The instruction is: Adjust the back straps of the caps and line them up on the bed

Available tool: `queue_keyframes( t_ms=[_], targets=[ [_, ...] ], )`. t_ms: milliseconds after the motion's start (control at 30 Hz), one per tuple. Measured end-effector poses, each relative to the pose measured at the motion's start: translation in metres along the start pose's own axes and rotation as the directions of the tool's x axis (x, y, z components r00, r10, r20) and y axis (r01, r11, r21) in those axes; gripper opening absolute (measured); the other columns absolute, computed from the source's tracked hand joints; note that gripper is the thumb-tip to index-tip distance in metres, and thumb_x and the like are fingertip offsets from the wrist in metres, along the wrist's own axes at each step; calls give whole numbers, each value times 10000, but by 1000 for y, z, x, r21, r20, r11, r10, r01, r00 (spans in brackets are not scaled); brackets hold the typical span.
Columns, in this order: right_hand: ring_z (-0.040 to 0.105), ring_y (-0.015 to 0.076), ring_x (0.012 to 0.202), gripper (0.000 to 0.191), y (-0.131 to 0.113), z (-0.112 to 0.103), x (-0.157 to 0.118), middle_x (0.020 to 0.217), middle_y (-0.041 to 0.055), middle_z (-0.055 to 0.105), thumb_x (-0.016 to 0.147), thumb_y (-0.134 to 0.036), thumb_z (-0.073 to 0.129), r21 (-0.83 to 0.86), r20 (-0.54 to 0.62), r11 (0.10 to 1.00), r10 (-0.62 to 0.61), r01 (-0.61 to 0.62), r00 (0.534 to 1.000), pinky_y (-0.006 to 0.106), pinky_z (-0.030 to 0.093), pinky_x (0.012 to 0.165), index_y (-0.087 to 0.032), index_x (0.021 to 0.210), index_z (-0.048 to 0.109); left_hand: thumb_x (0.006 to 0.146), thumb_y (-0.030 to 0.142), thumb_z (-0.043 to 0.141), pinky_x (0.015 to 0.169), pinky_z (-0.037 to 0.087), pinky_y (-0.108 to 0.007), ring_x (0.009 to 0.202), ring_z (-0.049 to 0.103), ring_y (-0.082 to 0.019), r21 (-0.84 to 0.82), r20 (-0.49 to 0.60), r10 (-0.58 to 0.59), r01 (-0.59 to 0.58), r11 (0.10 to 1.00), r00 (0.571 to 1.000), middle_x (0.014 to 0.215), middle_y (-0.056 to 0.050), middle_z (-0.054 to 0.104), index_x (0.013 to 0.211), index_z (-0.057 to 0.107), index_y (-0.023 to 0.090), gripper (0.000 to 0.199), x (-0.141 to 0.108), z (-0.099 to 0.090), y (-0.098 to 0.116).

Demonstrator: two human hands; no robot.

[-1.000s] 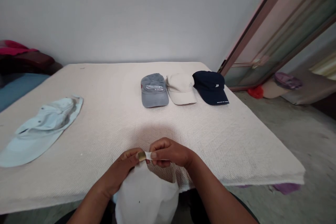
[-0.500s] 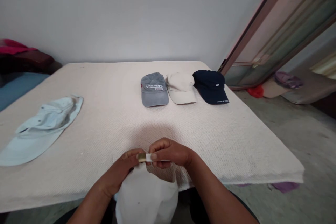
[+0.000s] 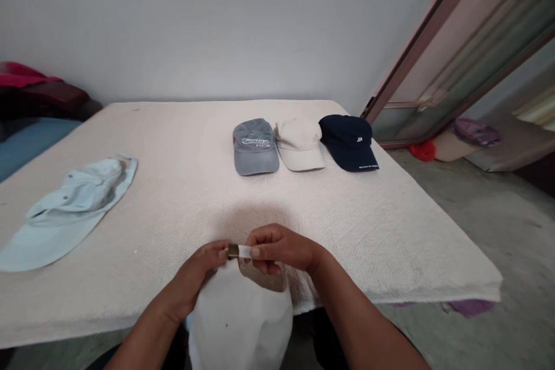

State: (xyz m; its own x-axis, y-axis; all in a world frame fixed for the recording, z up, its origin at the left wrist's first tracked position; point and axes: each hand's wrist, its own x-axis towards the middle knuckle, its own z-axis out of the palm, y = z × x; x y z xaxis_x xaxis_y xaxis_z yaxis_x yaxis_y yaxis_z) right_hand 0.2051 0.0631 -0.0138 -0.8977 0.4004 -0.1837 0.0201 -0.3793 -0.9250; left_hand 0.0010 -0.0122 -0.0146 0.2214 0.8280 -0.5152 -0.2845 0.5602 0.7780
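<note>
A white cap [image 3: 243, 318] is held at the table's front edge, with its back opening and adjusting strap turned away from me. My left hand [image 3: 202, 266] grips the cap beside the brass buckle [image 3: 233, 251], fingers closed. Between thumb and fingers, my right hand [image 3: 281, 248] pinches the white strap [image 3: 245, 251] that comes out of the buckle. Part of the strap is hidden under the right fingers. The cap's lower part runs out of the picture.
On the table [image 3: 182, 185] sit a grey cap [image 3: 255, 147], a beige cap [image 3: 300, 144] and a navy cap [image 3: 349, 143] in a row. A crumpled light-blue cap [image 3: 69, 208] lies at left. Behind is a white wall [image 3: 217, 23]; a doorway stands at right.
Both hands and the buckle have risen slightly in the picture. A little more of the strap shows between the buckle and my right fingers. The other caps have stayed put.
</note>
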Motion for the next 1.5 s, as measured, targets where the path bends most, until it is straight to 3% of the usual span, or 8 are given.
queue_keyframes(
  t_ms=[167,400,567,800,1067,1167,1300,1500],
  targets=[
    [428,41,446,169,0,-3,-1,564,-47,527,804,-297,615,20,-55,1000,7,-6,998,177,322,434,-137,769,575,660,199,681,575,424,-229,613,565,-137,-91,-54,-9,4,996,999,709,-21,651,811,673,158,157,0,-4,3],
    [366,38,417,202,11,8,10,508,-67,467,773,-319,654,107,-23,994,2,0,1000,180,258,403,-141,754,560,614,216,711,503,389,-228,529,560,-145,119,-190,-115,139,983,975,647,-11,666,845,674,183,236,-3,1,-3],
    [440,50,454,210,9,5,6,608,-30,537,824,-345,591,62,-33,998,-23,25,999,195,317,445,-138,792,571,675,247,661,537,395,-233,558,561,-141,70,-65,-63,67,995,996,664,-21,659,777,656,163,133,-3,0,2],
    [375,38,446,253,12,7,12,556,-61,459,778,-371,652,60,-51,998,25,-22,998,181,266,418,-142,738,551,622,272,717,539,404,-244,575,574,-157,228,-198,-110,155,961,974,669,-16,664,891,672,178,288,-2,-1,-1],
    [463,61,465,206,9,3,2,582,-30,522,824,-327,585,10,-10,998,68,-68,998,198,355,453,-138,748,557,679,259,680,566,408,-243,582,571,-148,93,-79,-30,37,995,996,674,-23,663,794,653,159,156,-4,-1,4],
    [400,43,433,210,12,2,2,546,-47,479,827,-314,581,24,-31,998,55,-54,998,183,317,424,-138,718,546,641,234,713,552,396,-236,559,569,-141,102,-135,-57,71,992,989,653,-6,664,797,645,167,183,-4,0,2],
    [373,42,429,206,16,3,9,528,-50,469,801,-316,608,28,-31,997,73,-73,997,177,273,394,-137,715,552,595,271,759,510,372,-235,498,564,-147,175,-264,-121,170,970,957,614,-1,676,1000,624,178,437,-4,0,0],
    [322,28,413,302,11,7,12,515,-65,433,787,-405,626,-11,-73,997,73,-74,995,179,232,384,-145,673,521,613,282,757,602,434,-274,696,650,-218,243,-244,-105,166,956,964,778,-59,723,1033,631,188,448,-5,1,2]
  ],
)
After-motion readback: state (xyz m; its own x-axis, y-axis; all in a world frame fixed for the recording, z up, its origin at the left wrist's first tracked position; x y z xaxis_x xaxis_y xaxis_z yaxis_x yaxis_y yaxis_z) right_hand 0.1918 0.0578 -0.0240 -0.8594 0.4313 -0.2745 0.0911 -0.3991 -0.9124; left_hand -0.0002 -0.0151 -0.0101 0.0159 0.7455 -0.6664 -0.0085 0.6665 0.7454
